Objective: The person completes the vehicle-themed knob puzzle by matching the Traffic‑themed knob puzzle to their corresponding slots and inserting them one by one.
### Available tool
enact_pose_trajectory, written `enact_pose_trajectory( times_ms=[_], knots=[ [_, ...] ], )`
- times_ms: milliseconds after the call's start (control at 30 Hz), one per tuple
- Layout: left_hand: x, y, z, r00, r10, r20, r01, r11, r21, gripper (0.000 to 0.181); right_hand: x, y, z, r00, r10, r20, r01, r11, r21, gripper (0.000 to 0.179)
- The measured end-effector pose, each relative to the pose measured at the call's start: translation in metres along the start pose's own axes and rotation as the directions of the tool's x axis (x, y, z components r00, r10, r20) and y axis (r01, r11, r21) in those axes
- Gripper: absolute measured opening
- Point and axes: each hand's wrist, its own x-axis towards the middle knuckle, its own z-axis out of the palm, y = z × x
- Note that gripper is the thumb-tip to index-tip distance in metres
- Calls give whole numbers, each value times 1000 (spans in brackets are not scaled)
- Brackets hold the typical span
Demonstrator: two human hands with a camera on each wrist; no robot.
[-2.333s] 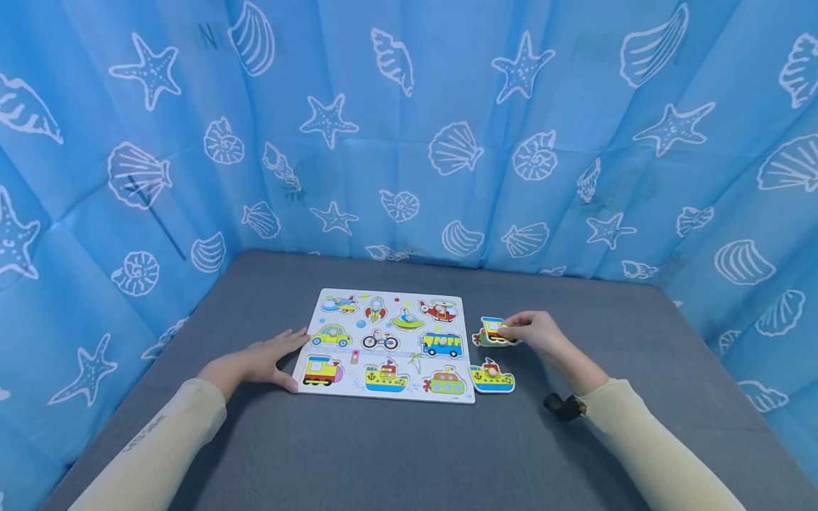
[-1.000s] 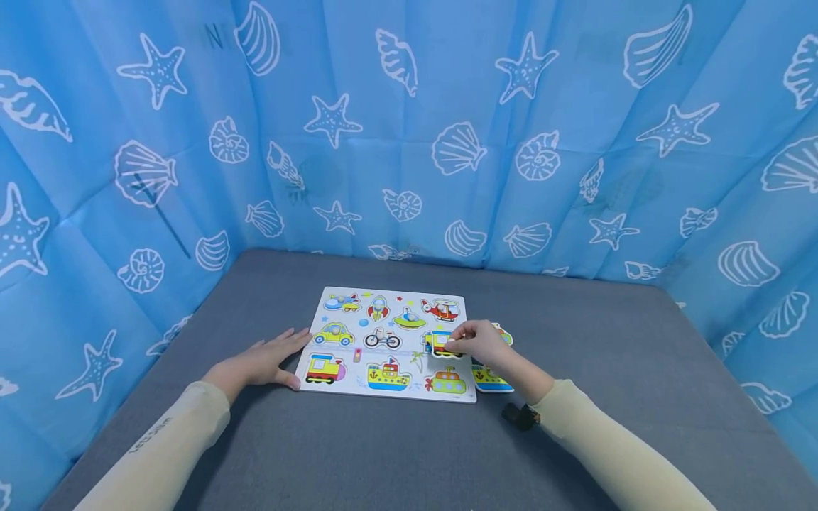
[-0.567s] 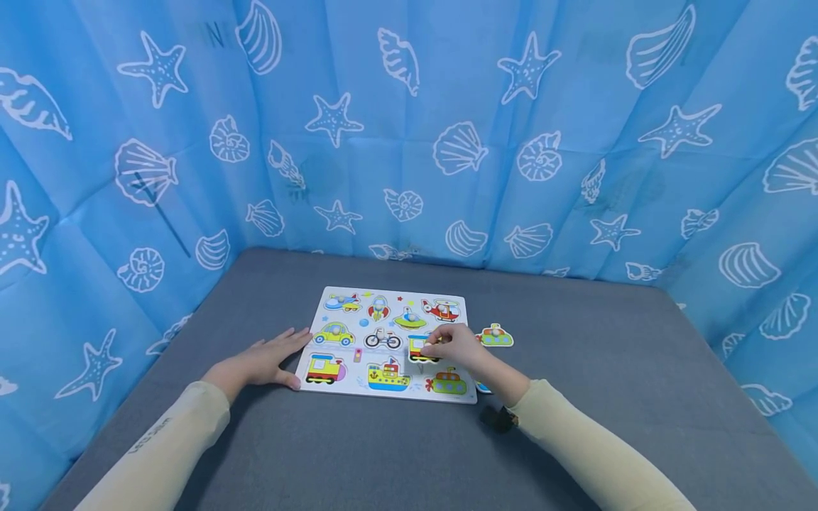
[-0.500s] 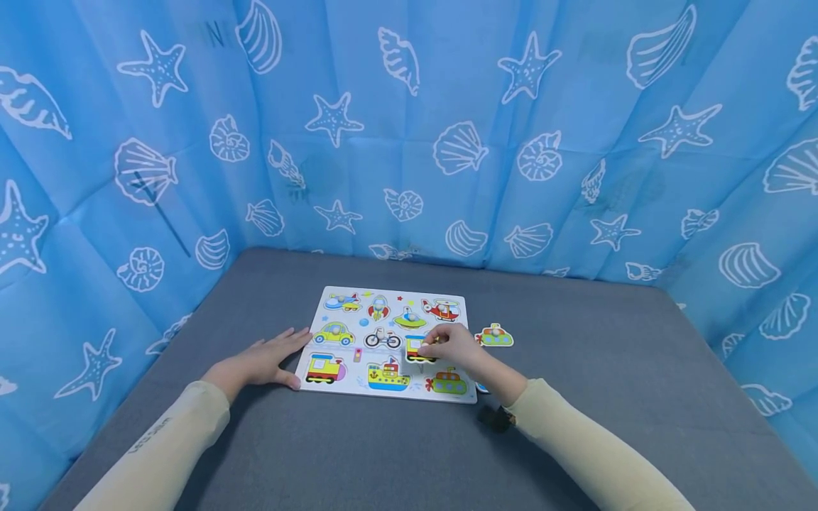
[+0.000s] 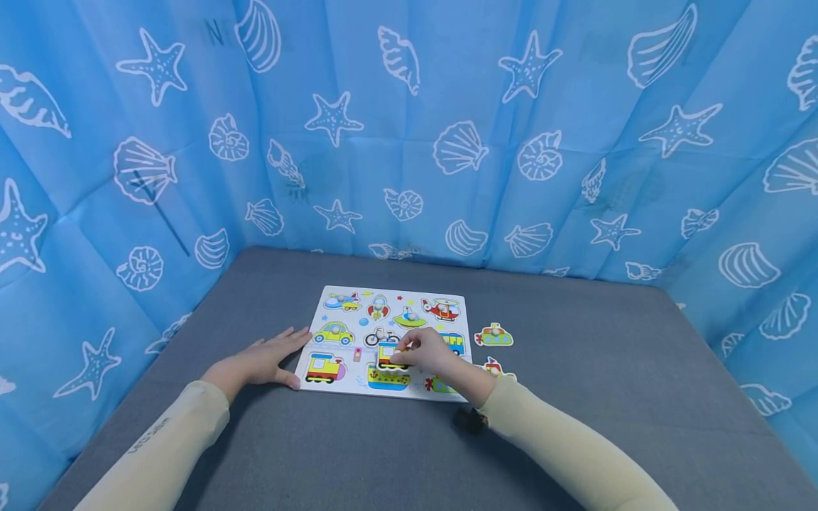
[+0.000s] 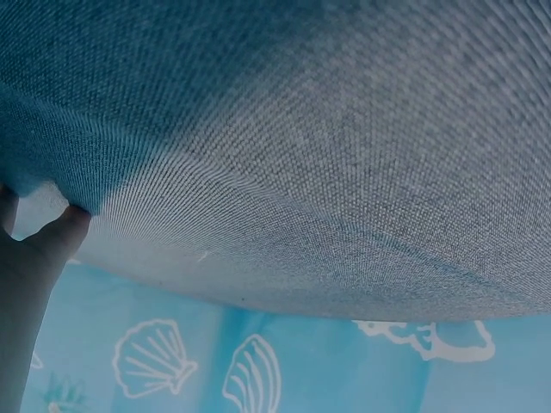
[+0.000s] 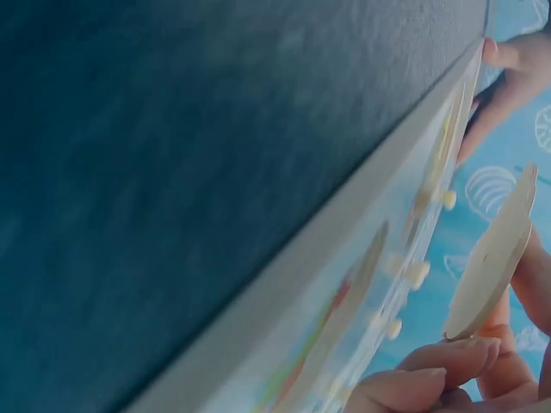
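My right hand [image 5: 427, 353] pinches a train puzzle piece [image 5: 387, 355] and holds it above the white puzzle board [image 5: 358, 383], over the printed ship and below the bicycle. In the right wrist view the bare wooden underside of the train piece [image 7: 492, 267] shows, clear of the board. My left hand [image 5: 263, 360] rests at the board's left edge, thumb and fingers spread along it. A submarine piece [image 5: 495, 336] lies right of the board. A ship piece [image 5: 495, 367] lies below it, partly hidden by my right forearm. The printed train spot [image 5: 324, 367] is at the board's lower left.
Knobbed pieces such as the car [image 5: 334, 332], helicopter [image 5: 441, 309] and bus [image 5: 454, 343] sit in the board. The grey cloth-covered table [image 5: 358, 454] extends around it. A blue shell-patterned curtain [image 5: 396, 177] hangs behind and at the sides.
My right hand picked the train piece up from beside the submarine piece and carried it left across the board. The submarine and bus came back into view. My left hand stayed at the edge.
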Motion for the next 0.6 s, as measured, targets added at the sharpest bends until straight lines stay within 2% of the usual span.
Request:
enact_pose_trajectory(
  times_ms=[600],
  knots=[
    [-2, -1, -2, 1000, -2, 5, 2, 1000, -16, 109, 10, -19, 36, 1000, 30, 3, -30, 999, -40, 18]
  ],
)
